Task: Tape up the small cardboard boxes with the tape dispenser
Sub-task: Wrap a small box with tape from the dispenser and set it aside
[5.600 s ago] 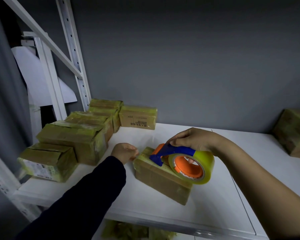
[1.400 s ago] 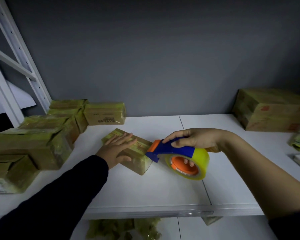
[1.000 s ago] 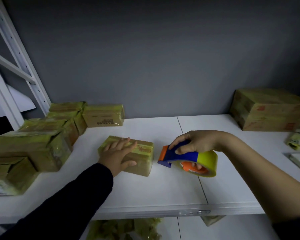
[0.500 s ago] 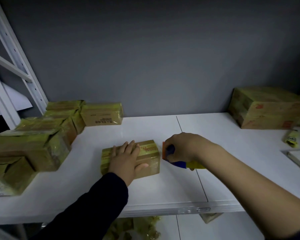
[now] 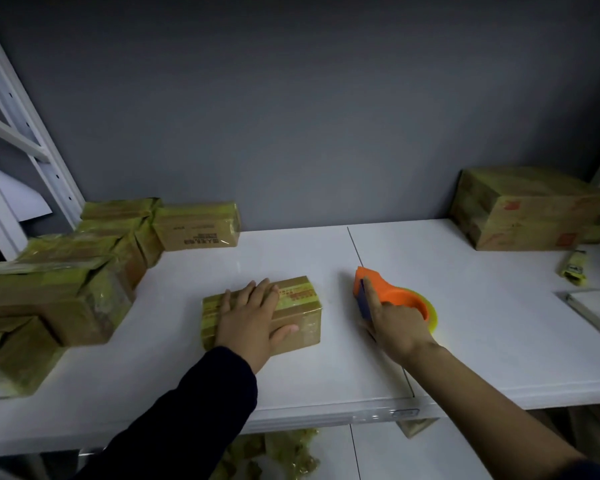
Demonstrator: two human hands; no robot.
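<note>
Small box [image 5: 296,295] just L of shelf seam [image 5: 355,247]; L hand [image 5: 250,317] flat on top, fingers straight. Tape dispenser [image 5: 394,293] on seam under R hand [image 5: 399,330], grip can't tell. Box likely light, stiff, tape-slick: pin from top.

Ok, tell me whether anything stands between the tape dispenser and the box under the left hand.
Nothing visible does. Only bare shelf lies between the tape dispenser in the right hand and the right end of the box, which the left hand presses flat.

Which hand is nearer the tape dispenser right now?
Right. The right hand is on the tape dispenser; the left hand rests flat on the small box to its left.
</note>
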